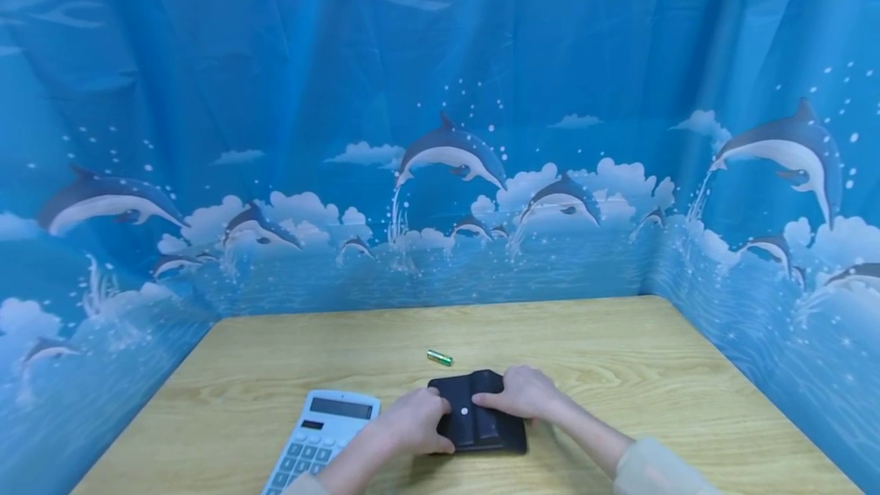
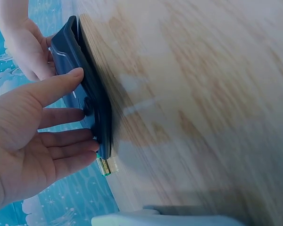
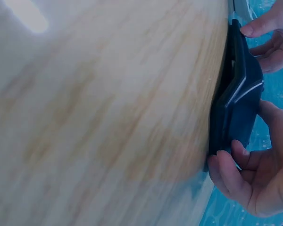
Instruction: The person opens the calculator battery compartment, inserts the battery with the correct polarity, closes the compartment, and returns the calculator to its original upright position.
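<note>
A flat black case [image 1: 486, 434], with a raised band across it and a small round white snap [image 1: 464, 411], lies on the wooden table. My left hand [image 1: 414, 420] grips its left side, thumb at the near edge. On the other side, my right hand [image 1: 528, 394] holds the case, thumb laid over the raised band and fingers round the right edge. Seen side-on in the left wrist view, the case [image 2: 68, 56] is bent along its length. In the right wrist view, a narrow gap shows along the edge of the case [image 3: 247, 80].
Left of the case lies a light blue calculator [image 1: 309, 434], partly covered by my left forearm. A green battery [image 1: 440, 357] lies just beyond the case. A blue dolphin-print curtain [image 1: 440, 250] encloses the table [image 1: 619, 373] at the back and sides.
</note>
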### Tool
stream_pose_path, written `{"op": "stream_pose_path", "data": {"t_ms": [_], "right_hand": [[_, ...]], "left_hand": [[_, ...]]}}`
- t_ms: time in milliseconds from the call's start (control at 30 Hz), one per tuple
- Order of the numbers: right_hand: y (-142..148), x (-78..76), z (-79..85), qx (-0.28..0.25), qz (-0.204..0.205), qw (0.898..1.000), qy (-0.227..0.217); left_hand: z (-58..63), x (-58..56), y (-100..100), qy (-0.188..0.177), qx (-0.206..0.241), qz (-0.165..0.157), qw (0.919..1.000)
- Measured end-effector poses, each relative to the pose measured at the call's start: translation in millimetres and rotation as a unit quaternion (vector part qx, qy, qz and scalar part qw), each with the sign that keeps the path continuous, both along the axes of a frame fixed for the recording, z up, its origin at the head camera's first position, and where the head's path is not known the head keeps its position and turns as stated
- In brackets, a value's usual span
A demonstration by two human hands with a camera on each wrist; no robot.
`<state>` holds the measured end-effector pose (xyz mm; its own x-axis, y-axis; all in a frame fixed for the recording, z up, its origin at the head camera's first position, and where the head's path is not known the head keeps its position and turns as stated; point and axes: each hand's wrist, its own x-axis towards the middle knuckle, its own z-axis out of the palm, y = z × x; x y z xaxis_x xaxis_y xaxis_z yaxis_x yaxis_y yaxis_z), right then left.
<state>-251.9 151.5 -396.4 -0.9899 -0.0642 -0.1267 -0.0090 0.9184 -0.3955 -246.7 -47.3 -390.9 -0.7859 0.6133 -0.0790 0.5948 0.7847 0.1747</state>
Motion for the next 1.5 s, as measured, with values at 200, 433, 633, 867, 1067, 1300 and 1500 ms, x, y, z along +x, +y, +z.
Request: {"op": "stream_pose_path", "data": {"t_ms": [200,433,633,867,1067,1300,1500], "right_hand": [[-3.1,-2.1,-1.2,-0.001,-0.016,1.0,-0.006],[-5.7,-1.9,-2.4,0.007,-0.026,1.0,-0.002],[-7.8,-1.6,-2.4,0.015,-0.028,0.999,-0.001],[-8.6,-2.3,-2.7,0.01,-0.026,1.0,-0.006],[-6.9,-2.9,-1.0,-0.009,-0.028,0.999,-0.017],[1.0,-3.6,4.7,-0.048,-0.024,0.998,-0.046],[7.4,-2.4,9.1,-0.067,0.0,0.997,-0.044]], "left_hand": [[0.2,-0.3,0.8,-0.007,0.003,0.007,1.0],[0.2,0.3,0.9,-0.002,0.0,0.006,1.0],[0.5,-0.2,0.4,-0.015,0.002,0.004,0.9999],[0.2,-0.3,0.7,-0.023,0.005,0.007,0.9997],[0.6,-0.2,1.1,-0.024,0.006,0.007,0.9997],[2.7,-0.3,0.5,-0.026,0.006,0.005,0.9996],[3.7,0.8,-0.6,-0.018,0.006,-0.004,0.9998]]}}
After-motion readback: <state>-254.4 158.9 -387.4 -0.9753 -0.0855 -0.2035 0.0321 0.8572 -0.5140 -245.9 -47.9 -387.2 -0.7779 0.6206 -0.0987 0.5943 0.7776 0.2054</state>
